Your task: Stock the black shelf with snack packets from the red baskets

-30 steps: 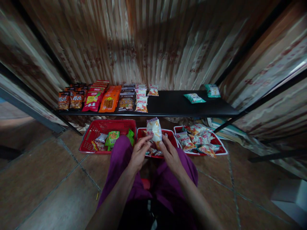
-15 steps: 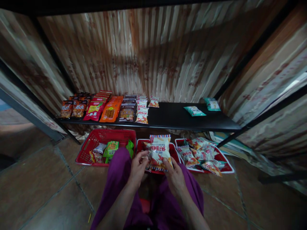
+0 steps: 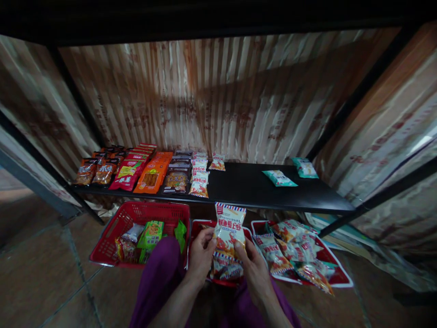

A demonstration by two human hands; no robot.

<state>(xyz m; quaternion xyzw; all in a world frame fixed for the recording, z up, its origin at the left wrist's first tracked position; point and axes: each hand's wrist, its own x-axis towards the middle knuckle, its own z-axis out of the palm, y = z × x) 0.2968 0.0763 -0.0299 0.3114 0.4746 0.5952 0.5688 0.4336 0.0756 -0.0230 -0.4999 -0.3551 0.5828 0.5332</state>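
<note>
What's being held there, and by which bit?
A snack bag: the right hand grips its lower right edge; the left hand is at its left edge, grip unclear.

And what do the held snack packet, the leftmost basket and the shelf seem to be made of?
Snack packet: probably thin plastic film, slightly glossy; puffed body, flat striped ends.
Leftmost basket: likely red moulded plastic; its walls have small holes.
Shelf: smooth, black, faintly shiny; painted metal or coated board, I cannot tell.
</note>
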